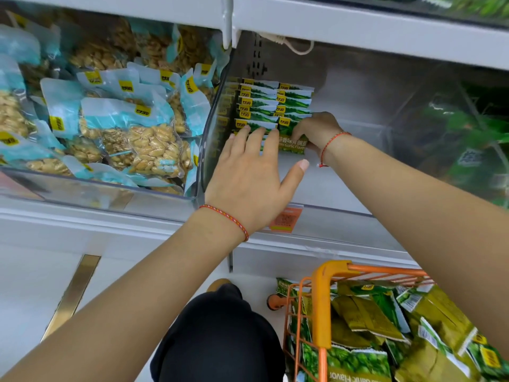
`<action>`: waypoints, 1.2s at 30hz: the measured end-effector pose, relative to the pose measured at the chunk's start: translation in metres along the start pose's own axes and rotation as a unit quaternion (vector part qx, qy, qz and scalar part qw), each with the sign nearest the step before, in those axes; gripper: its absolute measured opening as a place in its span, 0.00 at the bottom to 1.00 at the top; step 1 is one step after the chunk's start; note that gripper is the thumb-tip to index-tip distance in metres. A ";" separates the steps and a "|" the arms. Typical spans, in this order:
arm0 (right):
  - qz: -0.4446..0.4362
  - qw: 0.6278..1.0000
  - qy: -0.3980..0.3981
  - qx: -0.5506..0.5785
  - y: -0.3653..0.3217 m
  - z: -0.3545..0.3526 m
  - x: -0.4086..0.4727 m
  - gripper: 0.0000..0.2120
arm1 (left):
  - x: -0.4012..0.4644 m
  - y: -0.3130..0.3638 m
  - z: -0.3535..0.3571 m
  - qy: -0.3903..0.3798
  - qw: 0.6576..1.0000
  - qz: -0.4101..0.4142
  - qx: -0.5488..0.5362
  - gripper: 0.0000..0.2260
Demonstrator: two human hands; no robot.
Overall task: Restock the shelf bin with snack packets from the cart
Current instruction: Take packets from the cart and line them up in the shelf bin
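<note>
Filling the shelf bin [330,188]: two short rows of green pea packets [272,106] standing at its back left. Steadying them with left hand [250,172], fingers straight; right hand [316,130] curling round another packet [292,142] just right of the rows. Leaving many in the cart [325,307] below the bin.

Green snack packets [275,106] with yellow labels; orange cart [325,299]; red bracelets [228,216].

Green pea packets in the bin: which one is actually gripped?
The front packet of the right-hand row, the right hand curled on it; left hand lies flat on the left row.
</note>
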State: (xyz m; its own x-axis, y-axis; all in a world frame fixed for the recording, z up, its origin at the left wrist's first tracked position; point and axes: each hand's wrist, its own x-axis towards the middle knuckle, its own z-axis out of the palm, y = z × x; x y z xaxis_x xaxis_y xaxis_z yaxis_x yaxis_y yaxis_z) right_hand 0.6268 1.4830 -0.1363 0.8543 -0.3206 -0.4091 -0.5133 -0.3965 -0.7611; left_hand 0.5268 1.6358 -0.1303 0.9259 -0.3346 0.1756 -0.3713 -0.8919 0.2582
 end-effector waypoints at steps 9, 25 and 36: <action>0.034 0.999 0.035 -0.024 0.009 -0.003 -0.006 0.06 | 0.000 0.000 0.000 0.001 1.000 0.001 0.010 0.40; 0.006 0.999 0.024 -0.023 0.013 -0.021 -0.028 0.16 | 0.000 0.000 -0.003 -0.020 1.000 0.007 -0.008 0.36; -0.196 0.981 0.011 -0.005 0.070 -0.116 -0.185 0.13 | -0.038 0.059 -0.044 0.048 0.982 0.140 -0.121 0.17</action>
State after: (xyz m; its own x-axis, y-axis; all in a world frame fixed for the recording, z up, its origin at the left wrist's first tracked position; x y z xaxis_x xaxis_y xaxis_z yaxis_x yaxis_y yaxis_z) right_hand 0.4234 1.4154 -0.0554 0.9842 -0.1603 -0.0754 -0.1470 -0.5019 -0.8523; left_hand 0.4667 1.6096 -0.0802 0.7792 -0.5155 0.3564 -0.6260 -0.6678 0.4027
